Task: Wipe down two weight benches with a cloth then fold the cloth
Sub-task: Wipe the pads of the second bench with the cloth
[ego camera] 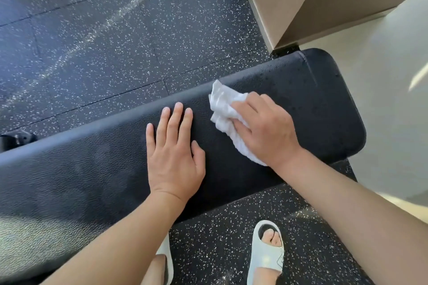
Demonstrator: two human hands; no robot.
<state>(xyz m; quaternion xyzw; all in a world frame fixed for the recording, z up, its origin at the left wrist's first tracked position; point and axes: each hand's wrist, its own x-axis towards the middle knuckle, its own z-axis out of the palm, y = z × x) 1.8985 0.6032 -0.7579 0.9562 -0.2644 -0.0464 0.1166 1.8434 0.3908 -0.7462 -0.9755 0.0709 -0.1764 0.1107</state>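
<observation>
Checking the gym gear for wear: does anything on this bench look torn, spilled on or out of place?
Nothing stands out. The bench pad looks whole; the right hand holds a bunched cloth on it, the left hand lies flat beside.

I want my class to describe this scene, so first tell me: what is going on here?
A person is wiping a black padded bench with a white cloth. The right hand presses the bunched cloth onto the pad near its rounded end, fingers curled over it. The left hand lies flat on the pad beside it, fingers straight. The person stands on speckled rubber flooring in pale slippers.
</observation>
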